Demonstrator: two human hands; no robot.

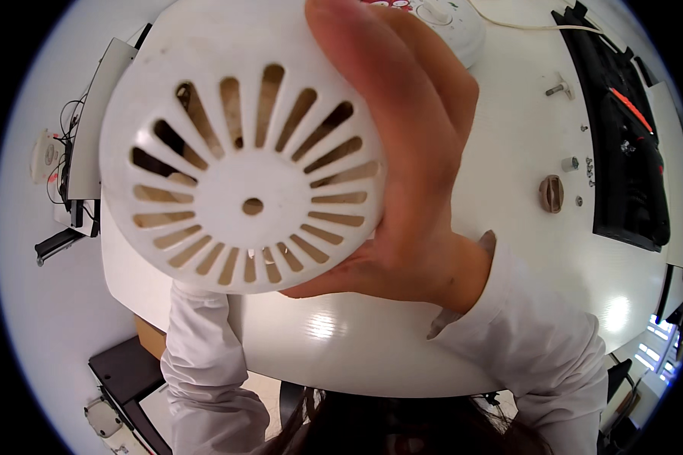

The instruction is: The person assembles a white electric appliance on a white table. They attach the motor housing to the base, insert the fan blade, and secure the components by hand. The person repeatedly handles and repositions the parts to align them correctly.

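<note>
Head view: right hand curls round a white slotted cover, held above the table, apparently for inspection; left hand hidden, hold unknown. Turning it calls for steady support.

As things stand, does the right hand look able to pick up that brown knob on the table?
Probably not without freeing itself first: the right hand is gripping the white slotted housing. The way itself looks free, with the brown knob lying uncovered on the white table to that hand's right.
</note>
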